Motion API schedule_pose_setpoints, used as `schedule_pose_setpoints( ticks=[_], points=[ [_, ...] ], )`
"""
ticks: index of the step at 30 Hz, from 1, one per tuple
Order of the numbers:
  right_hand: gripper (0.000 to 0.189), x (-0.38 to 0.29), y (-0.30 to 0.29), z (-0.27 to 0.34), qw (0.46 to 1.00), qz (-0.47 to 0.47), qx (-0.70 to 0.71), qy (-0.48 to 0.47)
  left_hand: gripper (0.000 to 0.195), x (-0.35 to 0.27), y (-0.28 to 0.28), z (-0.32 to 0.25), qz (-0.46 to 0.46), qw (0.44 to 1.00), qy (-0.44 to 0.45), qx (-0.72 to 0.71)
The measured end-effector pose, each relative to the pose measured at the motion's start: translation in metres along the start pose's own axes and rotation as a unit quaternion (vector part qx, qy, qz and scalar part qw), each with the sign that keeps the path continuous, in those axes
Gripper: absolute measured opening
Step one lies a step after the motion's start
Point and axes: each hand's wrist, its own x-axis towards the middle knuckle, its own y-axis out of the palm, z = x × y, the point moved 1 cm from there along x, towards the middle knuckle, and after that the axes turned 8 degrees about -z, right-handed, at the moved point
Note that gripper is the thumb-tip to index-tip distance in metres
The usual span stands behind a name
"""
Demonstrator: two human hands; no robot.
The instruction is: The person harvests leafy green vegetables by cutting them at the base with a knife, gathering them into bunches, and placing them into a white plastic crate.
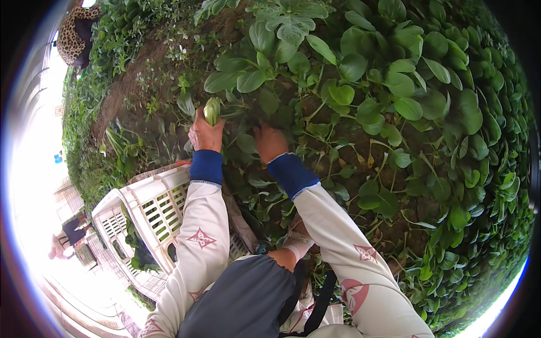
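My left hand [206, 134] is closed around a leafy green that looks like bok choy [212, 110], its pale green base showing above the fist. Just to its right, my right hand [270, 142] reaches low among the leaves of a growing green plant [252, 78]. Its fingers are curled, and a small dark thing shows at the fingertips, too hidden to name. Leaves and shadow cover what those fingers touch. Below my left hand, beside my left forearm, stands a white slatted plastic crate [139, 205] with green leaves [137, 247] in it.
Dense rows of leafy greens [473, 169] fill the right side. A lobed leaf [291, 19] overhangs at the top. Bare soil [127, 93] runs at upper left. One person [76, 36] bends at far upper left; another person [67, 241] is near more crates at left.
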Motion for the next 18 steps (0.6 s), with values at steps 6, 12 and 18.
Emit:
schedule_pose_setpoints(
  ticks=[6,12,18],
  points=[
    [0.030,-0.006,0.007,0.014,0.997,0.051,-0.051,0.028,0.041,-0.005,-0.001,0.006,-0.034,0.999,-0.021,0.009],
    [0.026,0.007,0.018,0.004,0.988,0.132,-0.070,-0.031,0.043,-0.009,-0.013,-0.005,-0.031,0.998,-0.046,0.033],
    [0.025,-0.021,-0.011,-0.019,0.997,-0.030,0.070,-0.012,0.027,-0.007,-0.035,-0.007,0.107,0.943,-0.180,-0.259]
  ],
)
